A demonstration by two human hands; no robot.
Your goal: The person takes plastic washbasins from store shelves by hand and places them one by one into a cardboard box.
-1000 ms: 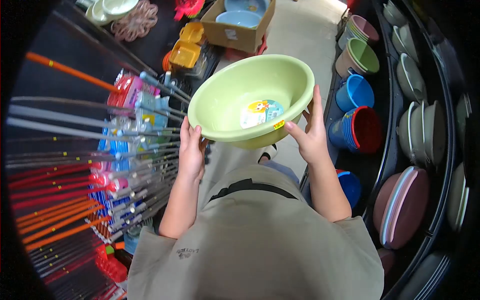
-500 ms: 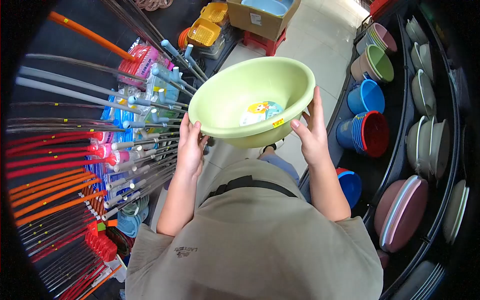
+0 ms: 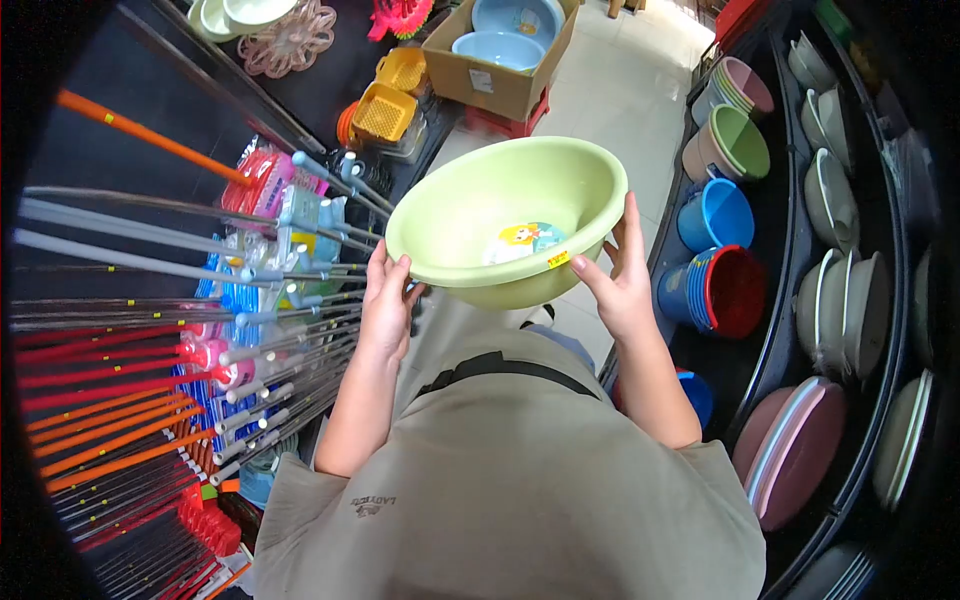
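Observation:
A light green plastic basin (image 3: 470, 205) is held up in front of my body, its open side tilted toward me. Inside, on its bottom, is a round picture label (image 3: 522, 240), and a small yellow price sticker (image 3: 558, 259) is on the near rim. My left hand (image 3: 387, 300) grips the basin's left side, thumb near the rim. On the right side, my right hand (image 3: 622, 275) holds the rim with the thumb in front. Most fingers of both hands are partly hidden behind the basin.
Mop and broom handles (image 3: 290, 330) jut out at the left. A cardboard box (image 3: 500, 85) with blue basins stands ahead on a red stool, near yellow baskets (image 3: 383, 112). Shelves at the right carry blue buckets (image 3: 716, 215), a red bucket (image 3: 735, 290) and pink basins (image 3: 800, 450).
My view has shifted, so the box with blue basins shows more fully. The green basin stays in both hands, slightly lower in view.

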